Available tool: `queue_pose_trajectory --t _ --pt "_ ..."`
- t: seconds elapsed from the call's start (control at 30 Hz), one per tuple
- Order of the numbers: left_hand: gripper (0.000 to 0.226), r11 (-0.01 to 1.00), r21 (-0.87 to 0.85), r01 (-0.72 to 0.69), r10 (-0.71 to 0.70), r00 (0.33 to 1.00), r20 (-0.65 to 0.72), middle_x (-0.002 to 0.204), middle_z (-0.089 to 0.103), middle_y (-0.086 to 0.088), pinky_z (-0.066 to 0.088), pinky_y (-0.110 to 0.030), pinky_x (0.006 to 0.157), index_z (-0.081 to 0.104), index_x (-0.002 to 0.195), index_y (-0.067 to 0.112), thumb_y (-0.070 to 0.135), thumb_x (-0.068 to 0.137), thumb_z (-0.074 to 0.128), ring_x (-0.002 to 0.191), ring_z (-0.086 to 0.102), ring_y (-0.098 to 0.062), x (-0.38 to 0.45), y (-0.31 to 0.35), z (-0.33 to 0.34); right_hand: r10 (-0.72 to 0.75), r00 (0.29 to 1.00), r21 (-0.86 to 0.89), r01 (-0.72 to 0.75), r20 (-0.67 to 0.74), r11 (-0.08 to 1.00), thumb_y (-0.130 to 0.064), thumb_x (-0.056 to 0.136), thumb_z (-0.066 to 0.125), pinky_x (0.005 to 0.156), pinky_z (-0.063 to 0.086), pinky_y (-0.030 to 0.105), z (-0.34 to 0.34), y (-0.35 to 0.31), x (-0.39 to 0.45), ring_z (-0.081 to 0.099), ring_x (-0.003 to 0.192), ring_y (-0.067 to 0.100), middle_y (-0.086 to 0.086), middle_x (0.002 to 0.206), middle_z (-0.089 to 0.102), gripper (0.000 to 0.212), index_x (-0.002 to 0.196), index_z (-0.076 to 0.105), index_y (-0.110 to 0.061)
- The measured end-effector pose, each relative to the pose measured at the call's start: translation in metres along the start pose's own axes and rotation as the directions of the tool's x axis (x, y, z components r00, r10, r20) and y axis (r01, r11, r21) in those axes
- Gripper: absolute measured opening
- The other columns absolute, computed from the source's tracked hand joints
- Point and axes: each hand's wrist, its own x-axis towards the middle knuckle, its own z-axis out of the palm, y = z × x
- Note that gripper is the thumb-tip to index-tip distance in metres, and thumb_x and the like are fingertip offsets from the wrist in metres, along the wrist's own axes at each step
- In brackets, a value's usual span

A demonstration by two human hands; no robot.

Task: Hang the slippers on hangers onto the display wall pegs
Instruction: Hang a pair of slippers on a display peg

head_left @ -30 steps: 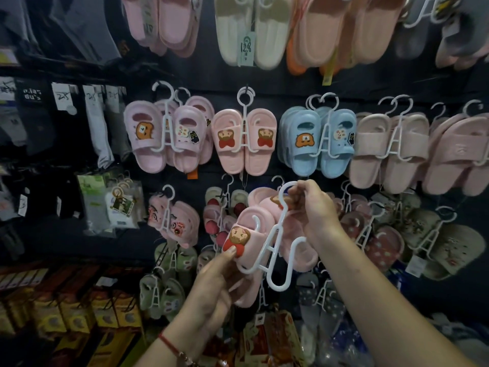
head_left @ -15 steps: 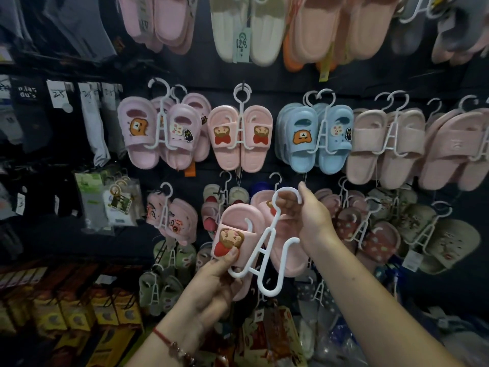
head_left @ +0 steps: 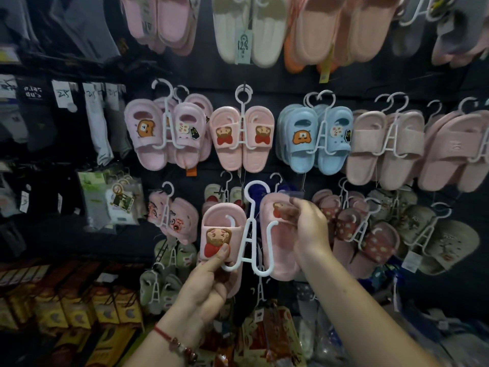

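A pair of small pink slippers with a bear patch sits on a white plastic hanger (head_left: 250,234) that I hold up in front of the dark display wall. My left hand (head_left: 209,282) grips the left slipper (head_left: 221,231) from below, thumb on the patch. My right hand (head_left: 308,226) holds the strap of the right slipper (head_left: 277,234). The hanger now stands upright, its hook (head_left: 252,188) just below a matching pink pair (head_left: 242,137) hanging on a peg. Whether the hook touches a peg I cannot tell.
Rows of slippers on white hangers fill the wall: pink (head_left: 165,133), blue (head_left: 318,139), beige (head_left: 389,147), red-dotted (head_left: 362,234) and green (head_left: 173,256). Socks (head_left: 98,120) hang at the left. Yellow boxes (head_left: 68,308) are stacked at the lower left.
The hanger has swung from a tilt to upright. My right hand left the hook and took the right slipper's strap. The pair now faces me flat, slightly higher.
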Motion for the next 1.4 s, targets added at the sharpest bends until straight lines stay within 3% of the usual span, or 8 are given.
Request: queue_pose_trajectory --t 0.33,0.53,0.73,0.83,0.97,1.07,1.23,1.4 --pt "0.03 0.999 -0.05 -0.013 0.008 0.996 -0.089 0.09 0.076 -0.014 0.058 -0.025 0.056 0.069 0.108 0.004 0.01 0.078 0.071 0.085 0.067 -0.024 0.008 -0.002 -0.007 -0.163 0.979 -0.057 0.171 0.122 0.984 -0.012 0.097 0.056 0.088 0.053 0.044 0.008 0.003 -0.03 0.066 0.074 0.022 0.008 0.069 0.07 0.017 0.085 0.067 -0.01" --pt "0.025 0.992 -0.123 -0.042 0.034 0.997 -0.071 0.092 0.077 -0.015 0.06 -0.029 0.069 0.07 0.103 0.003 0.008 0.079 0.07 0.072 0.074 -0.021 0.007 0.005 -0.005 -0.166 0.972 -0.091 0.183 0.167 0.979 -0.011 0.098 0.056 0.077 0.053 0.032 0.005 0.009 -0.046 0.065 0.07 0.018 0.008 0.069 0.068 0.017 0.088 0.068 -0.004" --pt "0.037 0.988 -0.148 -0.054 0.043 0.996 -0.077 0.103 0.076 -0.017 0.054 -0.034 0.09 0.069 0.109 0.004 0.011 0.072 0.072 0.086 0.072 -0.026 0.008 0.009 -0.004 -0.181 0.965 -0.09 0.201 0.191 0.975 -0.009 0.098 0.056 0.07 0.051 0.022 -0.002 0.013 -0.055 0.065 0.068 0.014 0.007 0.068 0.068 0.022 0.081 0.071 -0.011" --pt "0.038 0.984 -0.176 -0.031 0.023 0.999 -0.048 0.111 0.074 -0.02 0.061 -0.033 0.078 0.069 0.111 0.003 0.011 0.073 0.071 0.098 0.069 -0.029 0.006 0.01 -0.001 -0.182 0.964 -0.082 0.201 0.196 0.976 -0.008 0.098 0.056 0.072 0.052 0.025 -0.005 0.017 -0.056 0.065 0.068 0.015 0.008 0.068 0.068 0.021 0.082 0.07 -0.009" --pt "0.039 0.986 -0.163 -0.035 0.033 0.999 -0.015 0.112 0.073 -0.018 0.05 -0.036 0.102 0.069 0.113 0.003 0.012 0.075 0.07 0.093 0.068 -0.026 0.006 0.012 0.003 -0.165 0.965 -0.049 0.179 0.205 0.983 -0.004 0.097 0.055 0.072 0.053 0.028 -0.011 0.022 -0.057 0.065 0.071 0.018 0.01 0.073 0.068 0.02 0.085 0.07 -0.006" --pt "0.045 0.991 -0.125 -0.046 0.05 0.998 0.026 0.11 0.075 -0.017 0.059 -0.035 0.087 0.066 0.123 0.004 0.012 0.079 0.068 0.09 0.072 -0.024 0.007 0.011 0.005 -0.12 0.968 -0.061 0.137 0.22 0.989 -0.004 0.096 0.057 0.082 0.056 0.037 -0.017 0.028 -0.059 0.067 0.079 0.021 0.009 0.081 0.071 0.018 0.088 0.073 -0.006" --pt "0.05 0.996 -0.074 -0.051 0.055 0.997 0.057 0.118 0.072 -0.018 0.061 -0.035 0.073 0.061 0.131 0.003 0.01 0.082 0.066 0.1 0.072 -0.026 0.004 0.008 0.009 -0.034 0.963 -0.255 0.105 0.268 0.961 -0.01 0.095 0.061 0.093 0.055 0.045 -0.03 0.024 -0.057 0.07 0.094 0.028 0.007 0.09 0.074 0.015 0.092 0.075 -0.011" --pt "0.05 0.997 -0.048 -0.065 0.068 0.996 0.056 0.119 0.072 -0.019 0.06 -0.036 0.082 0.062 0.128 0.003 0.011 0.078 0.068 0.102 0.071 -0.026 0.002 0.005 0.01 -0.093 0.935 -0.559 0.281 0.342 0.78 -0.025 0.095 0.06 0.076 0.058 0.04 -0.035 0.005 -0.054 0.069 0.077 0.018 -0.006 0.079 0.072 0.015 0.089 0.073 -0.029"
